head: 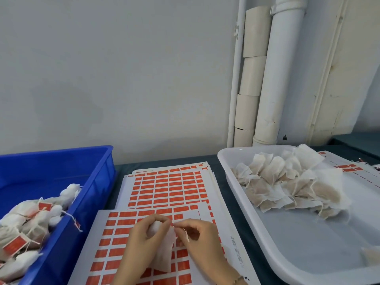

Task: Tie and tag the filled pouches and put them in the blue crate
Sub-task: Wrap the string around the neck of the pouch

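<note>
Pouch (164, 256) is gripped at its neck by the left hand (141, 239), fingers curled round it, likely so the mouth is kept bunched. String (186, 235) is pinched by the right hand (197, 237) just beside, judged ready for tying. Fabric is thin, white, limp. Sheets (115, 239) lie directly beneath: flat paper, rows of red tags. Crate (98, 182), hard blue plastic, is set left with tagged pouches (30, 223). Tray (308, 243), smooth and white, is set right, with untied pouches (287, 188) heaped in it.
</note>
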Tool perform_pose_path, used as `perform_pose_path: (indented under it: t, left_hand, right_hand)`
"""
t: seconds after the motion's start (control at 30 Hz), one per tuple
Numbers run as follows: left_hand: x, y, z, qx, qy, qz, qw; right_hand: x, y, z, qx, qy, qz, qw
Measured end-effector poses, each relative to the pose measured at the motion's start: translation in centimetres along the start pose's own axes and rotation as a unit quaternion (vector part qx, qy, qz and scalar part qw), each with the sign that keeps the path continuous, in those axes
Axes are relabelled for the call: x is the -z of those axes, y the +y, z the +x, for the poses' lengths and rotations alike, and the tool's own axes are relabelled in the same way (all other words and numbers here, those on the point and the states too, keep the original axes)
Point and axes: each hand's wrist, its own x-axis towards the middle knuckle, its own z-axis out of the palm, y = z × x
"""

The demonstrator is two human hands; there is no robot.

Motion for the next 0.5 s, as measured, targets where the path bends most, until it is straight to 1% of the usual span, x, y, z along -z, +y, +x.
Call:
perform_pose_path:
  t: [0.13, 0.3, 0.4, 0.5]
  left_hand:
    - [0.21, 0.28, -0.19, 0.0, -0.02, 0.045, 0.999]
    - [0.1, 0.41, -0.5, 0.006, -0.033, 0.063, 0.997]
    - [0.2, 0.46, -0.58, 0.02, -0.032, 0.066, 0.997]
    - [0.08, 0.3, -0.63, 0.021, -0.048, 0.073, 0.996]
  right_hand:
    - [0.24, 0.29, -0.06, 0.044, -0.014, -0.094, 0.995]
    - [-0.11, 0.6, -0.4, 0.068, 0.008, -0.112, 0.991]
    - [-0.44, 0.65, -0.53, 0.071, 0.004, -0.127, 0.989]
    - [-0.48, 0.69, -0.54, 0.074, 0.004, -0.141, 0.987]
